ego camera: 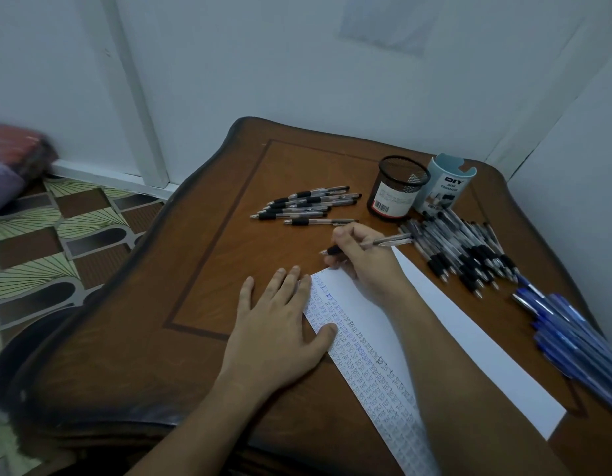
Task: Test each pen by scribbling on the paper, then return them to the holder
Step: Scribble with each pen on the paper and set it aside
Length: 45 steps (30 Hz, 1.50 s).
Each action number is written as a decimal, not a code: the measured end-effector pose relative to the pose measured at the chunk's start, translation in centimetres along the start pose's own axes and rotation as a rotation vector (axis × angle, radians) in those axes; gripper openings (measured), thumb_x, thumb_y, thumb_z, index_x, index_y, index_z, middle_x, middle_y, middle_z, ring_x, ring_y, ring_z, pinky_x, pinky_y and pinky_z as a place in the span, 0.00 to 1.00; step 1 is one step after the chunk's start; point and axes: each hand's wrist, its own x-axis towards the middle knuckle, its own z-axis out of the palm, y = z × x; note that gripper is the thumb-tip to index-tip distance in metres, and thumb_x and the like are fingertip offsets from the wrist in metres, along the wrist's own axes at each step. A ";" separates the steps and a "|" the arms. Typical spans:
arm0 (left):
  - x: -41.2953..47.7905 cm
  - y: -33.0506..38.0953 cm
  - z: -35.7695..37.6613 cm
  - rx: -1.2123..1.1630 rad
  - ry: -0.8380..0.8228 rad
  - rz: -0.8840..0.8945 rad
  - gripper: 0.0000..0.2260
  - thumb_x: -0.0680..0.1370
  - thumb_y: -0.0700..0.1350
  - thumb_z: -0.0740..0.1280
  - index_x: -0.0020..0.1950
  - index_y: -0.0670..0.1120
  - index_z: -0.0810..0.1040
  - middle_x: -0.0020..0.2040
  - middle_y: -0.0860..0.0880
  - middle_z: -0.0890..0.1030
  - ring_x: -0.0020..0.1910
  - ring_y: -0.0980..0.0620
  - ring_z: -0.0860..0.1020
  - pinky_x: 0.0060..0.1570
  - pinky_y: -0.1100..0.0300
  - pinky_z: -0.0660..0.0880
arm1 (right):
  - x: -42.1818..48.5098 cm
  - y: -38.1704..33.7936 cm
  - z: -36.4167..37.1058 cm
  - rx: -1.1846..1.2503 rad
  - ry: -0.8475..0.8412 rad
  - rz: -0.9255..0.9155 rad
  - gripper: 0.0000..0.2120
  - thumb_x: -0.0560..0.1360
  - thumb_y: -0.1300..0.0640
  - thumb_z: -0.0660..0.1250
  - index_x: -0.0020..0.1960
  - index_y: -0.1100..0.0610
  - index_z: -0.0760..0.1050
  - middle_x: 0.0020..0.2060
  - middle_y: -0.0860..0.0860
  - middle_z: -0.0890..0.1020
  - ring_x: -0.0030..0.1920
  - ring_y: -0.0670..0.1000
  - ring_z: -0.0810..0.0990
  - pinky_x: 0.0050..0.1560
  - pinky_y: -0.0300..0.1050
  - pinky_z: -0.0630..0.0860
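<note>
paper (452,341) on table (201,269) | holder (395,188) behind | pens (466,252) right of paper

The paper (469,331) is cut off at the bottom edge, the blue pens (566,338) at the right edge.

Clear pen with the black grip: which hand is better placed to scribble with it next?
Right, most likely. The right hand grips the clear pen with the black grip, its tip just beyond the far end of the white paper strip. The left hand lies flat, pressing the paper's edge.
</note>
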 end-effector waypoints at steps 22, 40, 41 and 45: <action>0.0 0.2 -0.1 -0.016 0.015 0.000 0.37 0.75 0.68 0.44 0.81 0.52 0.49 0.81 0.54 0.48 0.79 0.56 0.44 0.75 0.46 0.37 | -0.4 0.6 1.1 -0.270 0.064 -0.114 0.18 0.73 0.71 0.68 0.32 0.64 0.61 0.24 0.53 0.64 0.28 0.51 0.68 0.45 0.51 0.74; 0.1 0.2 0.0 -0.038 0.028 -0.001 0.37 0.75 0.68 0.45 0.81 0.51 0.50 0.81 0.53 0.49 0.79 0.56 0.44 0.75 0.48 0.36 | -0.4 0.7 0.9 -0.344 0.038 -0.123 0.21 0.73 0.67 0.70 0.28 0.53 0.65 0.23 0.47 0.68 0.27 0.47 0.70 0.38 0.51 0.74; 0.1 0.2 -0.1 -0.035 0.025 0.001 0.37 0.75 0.68 0.45 0.81 0.51 0.50 0.81 0.53 0.49 0.79 0.56 0.44 0.75 0.48 0.36 | -0.4 0.7 0.9 -0.339 0.033 -0.119 0.22 0.73 0.67 0.70 0.28 0.52 0.64 0.23 0.47 0.67 0.27 0.47 0.70 0.38 0.52 0.74; 0.0 0.3 -0.1 -0.035 0.028 -0.002 0.37 0.75 0.68 0.46 0.81 0.51 0.51 0.81 0.53 0.50 0.79 0.56 0.45 0.75 0.48 0.36 | -0.3 0.7 0.9 -0.339 0.025 -0.114 0.22 0.73 0.66 0.70 0.28 0.51 0.64 0.23 0.48 0.67 0.27 0.47 0.69 0.41 0.55 0.76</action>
